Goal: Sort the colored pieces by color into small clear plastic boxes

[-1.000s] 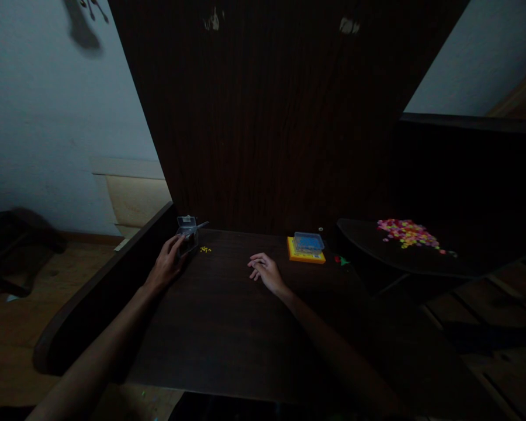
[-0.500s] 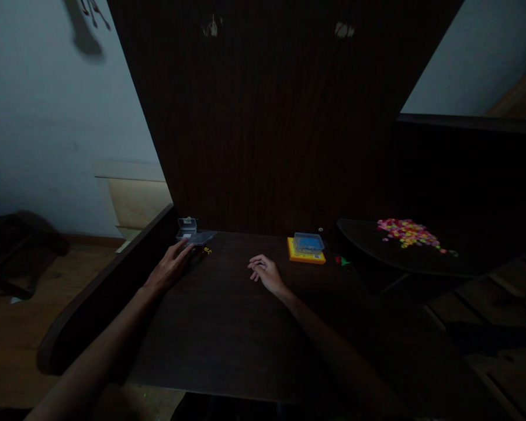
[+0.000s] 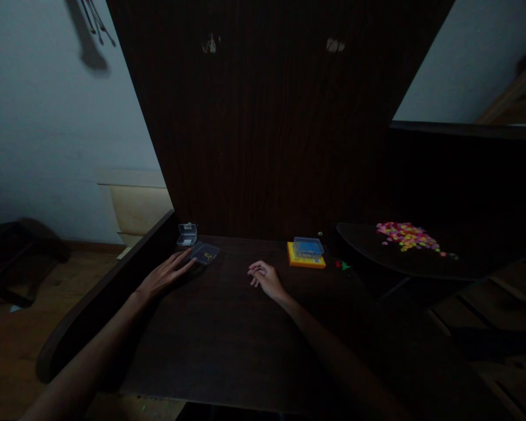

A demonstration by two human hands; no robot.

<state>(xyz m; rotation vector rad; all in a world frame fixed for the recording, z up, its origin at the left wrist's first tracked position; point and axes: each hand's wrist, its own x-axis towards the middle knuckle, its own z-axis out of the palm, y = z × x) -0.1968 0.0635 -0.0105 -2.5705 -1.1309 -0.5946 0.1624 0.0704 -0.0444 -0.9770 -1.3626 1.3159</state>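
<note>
My left hand [image 3: 165, 276] is at the left of the dark tabletop, its fingers and thumb closed on the near left edge of a flat clear plastic case [image 3: 200, 248]. Small yellow pieces [image 3: 210, 256] show within the case's outline; whether they lie in it or under it I cannot tell. Just behind stands a small clear box [image 3: 186, 239] with its lid raised. Around the middle of the table is my right hand [image 3: 266, 279], with loosely bent fingers slightly apart and nothing visible in them.
A clear box with blue contents [image 3: 309, 248] rests on a yellow-orange box [image 3: 294, 257] at the back right. Near it lies a small red and green piece [image 3: 343, 265]. Many colourful small pieces [image 3: 409, 236] are heaped on the side shelf [image 3: 363, 242]. A raised board [image 3: 92, 316] borders the left.
The clear case was tilted up near the open box; now it lies flatter and nearer, over the spot where the yellow pieces were. My right hand has hardly moved.
</note>
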